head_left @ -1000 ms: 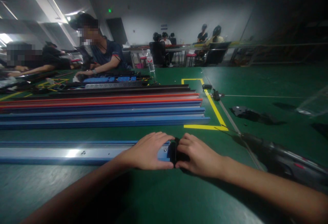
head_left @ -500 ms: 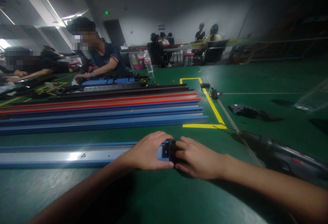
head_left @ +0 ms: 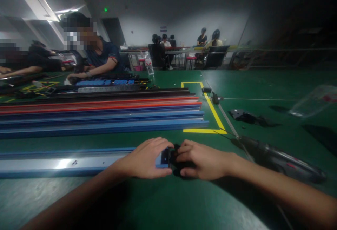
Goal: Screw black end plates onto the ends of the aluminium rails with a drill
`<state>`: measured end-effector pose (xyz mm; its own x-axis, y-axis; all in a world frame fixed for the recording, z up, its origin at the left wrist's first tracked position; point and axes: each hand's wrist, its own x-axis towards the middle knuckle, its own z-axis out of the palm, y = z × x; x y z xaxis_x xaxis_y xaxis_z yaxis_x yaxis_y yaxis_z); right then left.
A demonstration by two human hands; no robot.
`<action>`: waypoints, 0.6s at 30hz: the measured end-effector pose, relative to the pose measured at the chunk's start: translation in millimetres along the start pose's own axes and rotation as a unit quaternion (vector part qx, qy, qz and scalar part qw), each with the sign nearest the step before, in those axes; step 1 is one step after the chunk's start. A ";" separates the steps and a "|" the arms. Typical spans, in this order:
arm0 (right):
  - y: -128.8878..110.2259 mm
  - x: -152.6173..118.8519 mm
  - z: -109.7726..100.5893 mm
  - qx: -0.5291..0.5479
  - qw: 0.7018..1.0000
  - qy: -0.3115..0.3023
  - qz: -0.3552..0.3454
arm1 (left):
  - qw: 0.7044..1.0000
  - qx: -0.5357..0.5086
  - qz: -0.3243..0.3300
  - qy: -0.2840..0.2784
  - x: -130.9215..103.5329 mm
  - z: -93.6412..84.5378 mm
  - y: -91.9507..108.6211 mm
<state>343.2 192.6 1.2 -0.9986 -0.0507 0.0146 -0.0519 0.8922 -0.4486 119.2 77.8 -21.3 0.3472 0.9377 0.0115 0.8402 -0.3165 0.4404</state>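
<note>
A long blue rail (head_left: 47,165) with a silvery inner face runs in from the left across the near part of the table. My left hand (head_left: 150,159) wraps over its right end, thumb on the near side and fingers on the far side. A black end piece (head_left: 165,156) shows at the rail's tip between them. Just to the right, my right hand (head_left: 197,159) has its fingers curled beside that tip. Something dark lies at those fingertips, too shadowed to make out. The right thumb sits a little apart from the rail end.
Several blue and red rails (head_left: 110,123) lie behind my hands, near yellow tape (head_left: 205,131). An electric screwdriver (head_left: 279,158) rests at right. Beyond it are black parts (head_left: 250,116) and a tipped clear bottle (head_left: 310,102). A co-worker (head_left: 102,59) sits across the table.
The view has shifted slightly, moving the scene left. My right thumb has drawn a little away from the rail end. My left hand keeps its grip.
</note>
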 end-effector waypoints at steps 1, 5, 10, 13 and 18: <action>4.9 -2.6 -6.2 0.013 1.000 0.004 0.002 | 1.000 0.000 -0.010 -0.003 0.3 -0.1 -0.1; 34.7 -18.9 -32.3 -0.027 0.991 0.070 0.109 | 1.000 -0.011 -0.026 -0.009 1.0 -0.9 -0.3; 60.8 -32.0 -43.5 -0.007 0.978 0.085 0.190 | 0.999 -0.016 -0.034 -0.020 0.4 -2.8 0.9; 57.5 -28.4 -35.7 0.025 0.987 0.023 0.156 | 0.999 -0.013 -0.041 -0.023 0.2 -3.4 1.8; 51.6 -20.5 -19.4 0.055 0.992 -0.035 0.105 | 0.998 -0.011 -0.043 -0.032 0.3 -3.4 2.1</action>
<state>360.8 248.3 -4.9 -0.9842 0.0964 -0.1488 0.1617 0.8328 -0.5294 119.7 77.9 -17.3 0.3000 0.9502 -0.0847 0.8593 -0.2307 0.4564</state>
